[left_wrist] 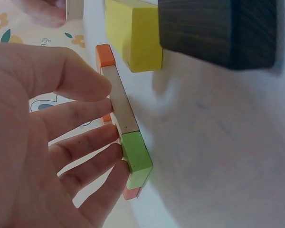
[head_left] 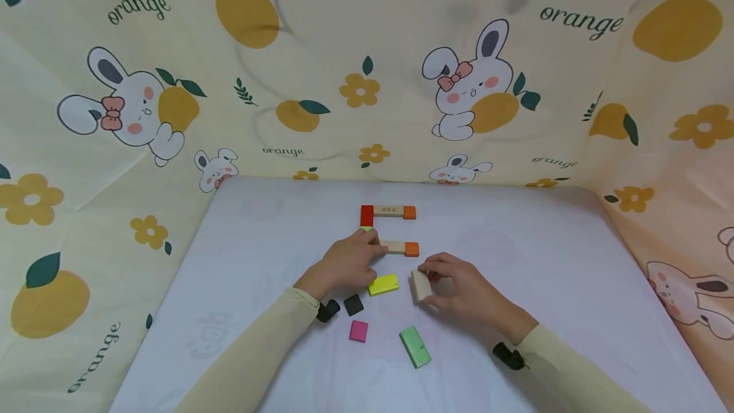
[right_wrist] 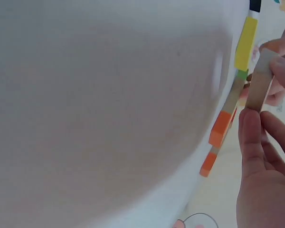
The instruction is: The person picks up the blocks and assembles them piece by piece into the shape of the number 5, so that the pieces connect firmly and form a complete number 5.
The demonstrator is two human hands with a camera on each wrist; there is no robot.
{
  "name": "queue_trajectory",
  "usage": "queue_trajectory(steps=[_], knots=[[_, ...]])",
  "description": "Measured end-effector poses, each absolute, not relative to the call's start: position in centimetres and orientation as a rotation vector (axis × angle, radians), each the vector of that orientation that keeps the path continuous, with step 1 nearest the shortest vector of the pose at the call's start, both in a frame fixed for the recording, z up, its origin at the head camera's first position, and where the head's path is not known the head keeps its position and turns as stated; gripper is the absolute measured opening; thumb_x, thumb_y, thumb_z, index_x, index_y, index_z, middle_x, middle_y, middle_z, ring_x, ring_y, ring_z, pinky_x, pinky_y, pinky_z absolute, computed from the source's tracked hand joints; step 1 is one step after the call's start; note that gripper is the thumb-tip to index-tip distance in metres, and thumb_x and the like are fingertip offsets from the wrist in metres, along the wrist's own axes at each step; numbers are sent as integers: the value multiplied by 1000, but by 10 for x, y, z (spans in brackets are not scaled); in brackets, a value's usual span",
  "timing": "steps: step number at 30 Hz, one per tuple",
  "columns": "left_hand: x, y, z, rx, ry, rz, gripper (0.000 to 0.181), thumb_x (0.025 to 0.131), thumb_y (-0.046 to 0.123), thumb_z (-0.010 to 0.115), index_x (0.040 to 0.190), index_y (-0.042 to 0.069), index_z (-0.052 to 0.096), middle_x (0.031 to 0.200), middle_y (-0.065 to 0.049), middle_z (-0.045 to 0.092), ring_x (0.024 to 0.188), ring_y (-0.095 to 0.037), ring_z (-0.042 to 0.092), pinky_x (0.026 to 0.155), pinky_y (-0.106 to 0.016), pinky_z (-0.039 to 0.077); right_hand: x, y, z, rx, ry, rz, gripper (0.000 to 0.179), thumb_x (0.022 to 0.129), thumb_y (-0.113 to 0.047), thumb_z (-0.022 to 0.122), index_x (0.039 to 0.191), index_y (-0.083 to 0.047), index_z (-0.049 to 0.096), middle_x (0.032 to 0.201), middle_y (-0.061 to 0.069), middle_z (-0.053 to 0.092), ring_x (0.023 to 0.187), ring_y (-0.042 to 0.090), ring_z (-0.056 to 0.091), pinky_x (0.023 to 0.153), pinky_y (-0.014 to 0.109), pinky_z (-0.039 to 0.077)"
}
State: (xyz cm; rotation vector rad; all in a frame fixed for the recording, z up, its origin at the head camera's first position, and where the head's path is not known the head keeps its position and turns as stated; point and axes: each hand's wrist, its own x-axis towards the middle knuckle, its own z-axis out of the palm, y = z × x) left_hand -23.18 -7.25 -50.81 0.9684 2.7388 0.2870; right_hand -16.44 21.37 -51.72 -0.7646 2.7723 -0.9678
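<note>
My right hand (head_left: 467, 289) pinches a plain wooden block (head_left: 421, 286) by its two ends between thumb and fingers; the right wrist view shows the same block (right_wrist: 260, 88). Over the lower row of blocks lies my left hand (head_left: 346, 264), its extended fingertips touching the side of a light green block (left_wrist: 137, 159) and a plain wooden block (left_wrist: 121, 99). That row ends on the right in an orange block (head_left: 411, 249). Behind it, a red block (head_left: 367, 215), a printed wooden block (head_left: 388, 211) and another orange block (head_left: 410, 212) form a second row. In the head view, my left hand hides most of the light green block.
Near my left thumb lies a yellow block (head_left: 383, 285), with a black block (head_left: 353, 304) to its lower left. Closer to me are a magenta block (head_left: 359, 331) and a longer green block (head_left: 415, 347). A patterned cloth (head_left: 321, 69) hangs behind the white table (head_left: 516, 222).
</note>
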Motion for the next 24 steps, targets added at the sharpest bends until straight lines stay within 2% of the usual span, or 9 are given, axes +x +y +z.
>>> queue_trajectory(steps=[12,24], knots=[[-232,-75,-511,980,2745,315,54,94,20,71,148,21,70,133,0,58,114,-16,49,84,-28,53,-184,197,-518,-591,2791,-905,55,83,-17,97,133,-10,75,127,-2,65,105,14,62,96,38,58],[-230,-75,-511,984,2750,320,54,94,19,71,148,20,70,131,0,58,115,-16,49,84,-28,53,-188,190,-526,-624,2846,-746,59,85,-20,96,136,-2,71,133,6,62,108,19,62,97,39,59]])
